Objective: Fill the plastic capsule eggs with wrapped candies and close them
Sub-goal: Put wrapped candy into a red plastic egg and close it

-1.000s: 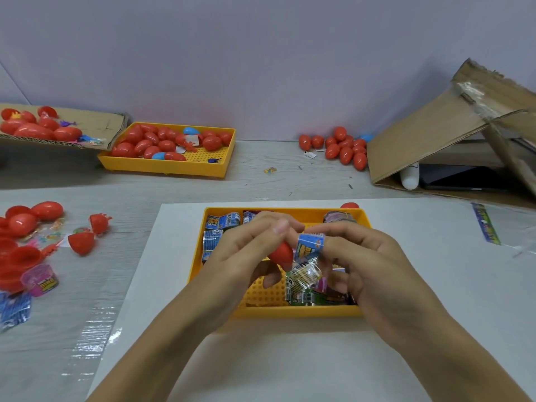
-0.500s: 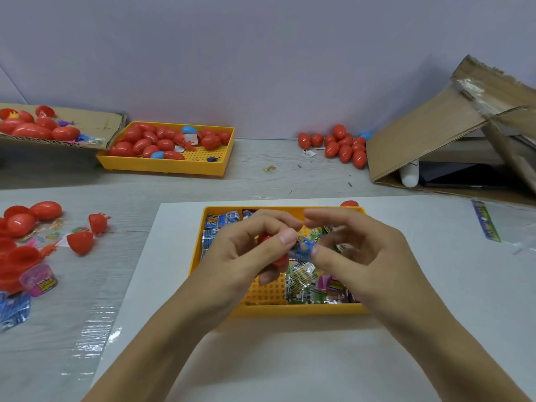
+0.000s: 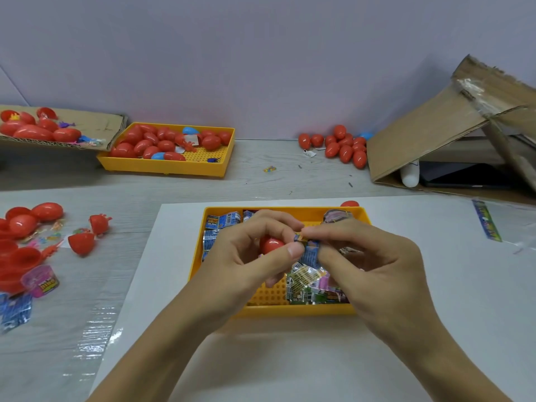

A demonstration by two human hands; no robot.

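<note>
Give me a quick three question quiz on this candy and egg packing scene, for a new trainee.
1. Multiple choice: the left hand holds A) a red egg half B) a pink tub C) a blue egg.
2. True or false: the right hand pinches a blue wrapped candy against the red egg half.
3. Fill in: the hands work above the near yellow ____.

Key: 1 A; 2 true; 3 tray.
</note>
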